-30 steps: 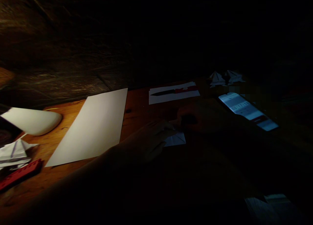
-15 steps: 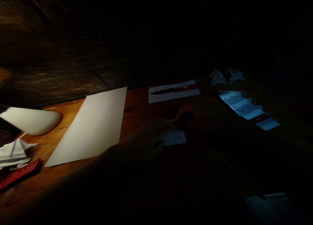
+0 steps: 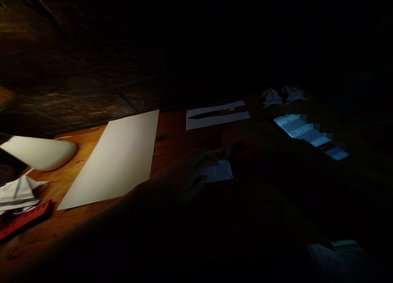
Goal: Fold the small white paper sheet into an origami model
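The scene is very dark. A small folded white paper piece [image 3: 220, 171] lies on the wooden table [image 3: 172, 139] near the middle. My left hand [image 3: 187, 172] rests on its left side, fingers curled and pressing the paper down. My right hand [image 3: 242, 146] is just behind the paper's upper edge, fingers bent at a fold; what they pinch is lost in shadow.
A large blank white sheet [image 3: 118, 158] lies to the left. A knife with a red handle [image 3: 219, 112] rests on a smaller sheet behind. A lit phone [image 3: 310, 135] lies right, folded paper figures [image 3: 282, 95] behind it. A white lamp head [image 3: 39, 152], folded paper [image 3: 16, 191] and a red ruler [image 3: 24, 219] sit far left.
The folded paper shows a little more beside my left hand. My right hand's fingers have shifted slightly at the paper's upper edge. Nothing else has moved.
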